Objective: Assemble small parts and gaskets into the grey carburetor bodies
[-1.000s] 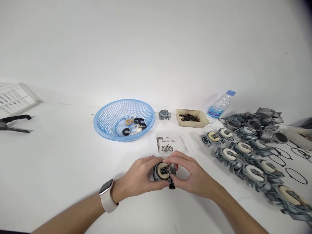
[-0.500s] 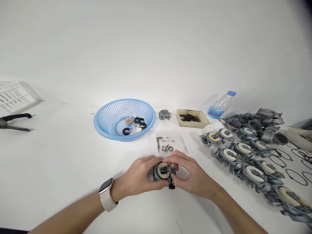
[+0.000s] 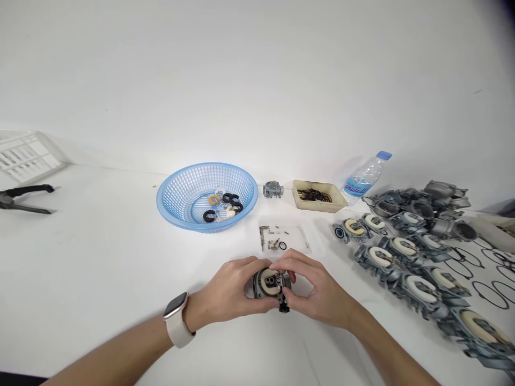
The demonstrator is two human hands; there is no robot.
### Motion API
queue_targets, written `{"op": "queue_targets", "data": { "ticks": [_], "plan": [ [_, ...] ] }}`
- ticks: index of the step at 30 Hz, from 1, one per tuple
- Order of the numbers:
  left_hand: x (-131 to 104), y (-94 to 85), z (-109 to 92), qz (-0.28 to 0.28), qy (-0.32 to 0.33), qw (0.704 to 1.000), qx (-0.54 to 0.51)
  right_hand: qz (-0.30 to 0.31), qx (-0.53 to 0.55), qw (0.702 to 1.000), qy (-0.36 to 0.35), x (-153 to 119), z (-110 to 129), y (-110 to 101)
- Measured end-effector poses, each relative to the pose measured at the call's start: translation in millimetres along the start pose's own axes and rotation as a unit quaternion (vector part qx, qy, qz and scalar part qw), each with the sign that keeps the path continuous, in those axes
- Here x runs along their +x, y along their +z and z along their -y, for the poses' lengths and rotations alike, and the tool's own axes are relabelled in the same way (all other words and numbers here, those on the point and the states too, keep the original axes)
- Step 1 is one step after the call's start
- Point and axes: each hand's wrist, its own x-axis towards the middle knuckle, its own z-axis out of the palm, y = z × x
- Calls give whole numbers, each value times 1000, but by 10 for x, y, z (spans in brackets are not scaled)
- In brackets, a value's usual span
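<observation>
Between my hands, low in the middle of the head view, is a carburetor body (image 3: 260,292) with a cream C-shaped float (image 3: 266,282) in its open face. My left hand (image 3: 237,288) wraps round its left side, thumb along the near edge and fingers at the far edge. From the right, my right hand (image 3: 316,289) has its thumb and forefinger closed on the body's right part, by the float's hinge end. Whether a small pin is pinched there I cannot tell. Just beyond lies a clear tray (image 3: 295,238) with small brass parts and a black O-ring (image 3: 282,245).
Behind stand a blue basket (image 3: 169,217) of floats, another carburetor (image 3: 273,188), a cream box (image 3: 322,206) of dark rings and a water bottle (image 3: 364,179). Rows of carburetors (image 3: 418,287) and loose gaskets (image 3: 488,295) fill the right. Pliers (image 3: 28,198) lie far left.
Both hands keep their grip on the carburetor with hardly any movement. The whole view has shifted very slightly.
</observation>
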Motion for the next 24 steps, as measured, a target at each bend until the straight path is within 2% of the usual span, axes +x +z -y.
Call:
{"op": "queue_targets", "data": {
  "ticks": [24],
  "plan": [
    [15, -4, -5, 0, -4, 1000, 9, 0, -9, 1000, 5, -12, -14, 11]
  ]
}}
